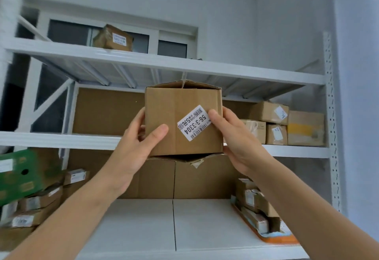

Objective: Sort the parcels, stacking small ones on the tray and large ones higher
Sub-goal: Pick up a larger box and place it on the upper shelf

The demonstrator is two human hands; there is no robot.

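I hold a brown cardboard box [174, 120] with a white label reading 56-3-3304 up in front of the middle shelf [61, 139]. My left hand [135, 149] grips its lower left corner, thumb on the front face. My right hand [235, 138] grips its right side, thumb on the label's edge. An orange tray [283, 239] with several small parcels lies at the lower right. One parcel [112, 38] sits on the top shelf [164, 62].
Several boxes [287, 124] stand on the middle shelf at right. A large carton [184, 177] stands behind my hands on the bottom shelf. A green box [22, 173] and small parcels [34, 208] pile up at lower left. The perforated rack upright [331, 116] stands at right.
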